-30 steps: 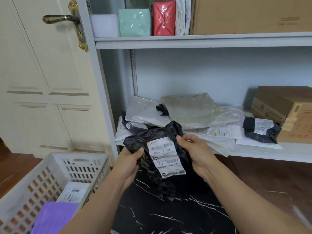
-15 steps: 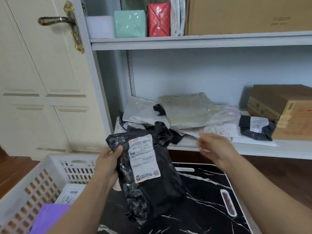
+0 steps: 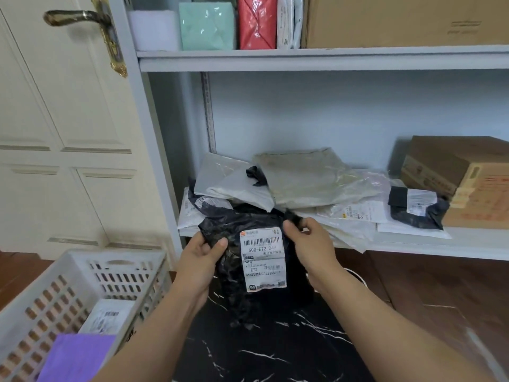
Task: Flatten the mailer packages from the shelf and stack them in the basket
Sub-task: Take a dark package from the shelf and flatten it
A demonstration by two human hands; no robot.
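- Black and crumpled, a plastic mailer [image 3: 248, 260] with a white shipping label [image 3: 263, 259] hung upright between a person's two hands, in front of the lower shelf [image 3: 413, 245] and above a black marble-patterned board [image 3: 261, 354].
- The left hand [image 3: 199, 260] gripped the mailer's left edge, thumb laid over the front of the plastic.
- The right hand [image 3: 311, 244] pinched the mailer's upper right corner, fingers curled round a fold of black film.
- Behind the held mailer, a loose pile of grey, clear and black mailers [image 3: 297, 186] lay on the lower shelf, with a small black mailer [image 3: 416, 206] just beside cardboard boxes [image 3: 462, 177] at the right.
- A white slotted basket [image 3: 82, 285] stood at the lower left, near the door [image 3: 55, 119]; inside it lay a purple mailer [image 3: 77, 357] and a white labelled one [image 3: 107, 317].
- On the upper shelf stood mint-green [image 3: 208, 26] and red [image 3: 257, 23] packages beside a large carton [image 3: 405, 20].
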